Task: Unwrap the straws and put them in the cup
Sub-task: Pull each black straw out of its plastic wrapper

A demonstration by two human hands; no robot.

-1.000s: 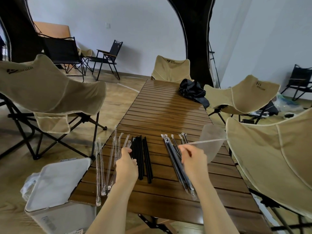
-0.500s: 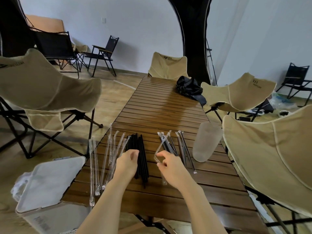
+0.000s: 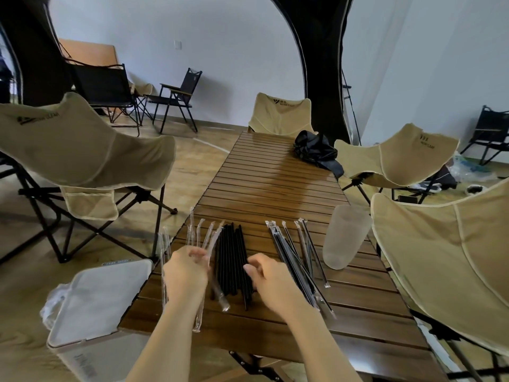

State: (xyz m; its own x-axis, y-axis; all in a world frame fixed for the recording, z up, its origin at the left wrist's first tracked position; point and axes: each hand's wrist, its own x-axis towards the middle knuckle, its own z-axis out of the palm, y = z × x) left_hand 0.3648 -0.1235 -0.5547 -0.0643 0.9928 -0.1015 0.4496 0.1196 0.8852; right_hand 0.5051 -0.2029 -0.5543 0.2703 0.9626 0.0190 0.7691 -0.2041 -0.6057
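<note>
The main risk is the cup (image 3: 344,235). It stands close to the right edge of the tabletop (image 3: 275,183), looks light and appears to have nothing in it, so a reach across or a bundle of long straws dropped in carelessly could tip it off. The bare straws (image 3: 234,260) lie loose along the slats and could roll or scatter if a hand sweeps through them.

The left hand (image 3: 184,271) pinches a clear wrapper (image 3: 213,245) in curled fingers, just left of the bare straws, with the empty wrappers (image 3: 190,230) beyond it. The right hand (image 3: 272,279) is curled at the right edge of the bare straws; I cannot tell whether it grips one. The wrapped straws (image 3: 297,260) lie just right of it, between that hand and the cup.
</note>
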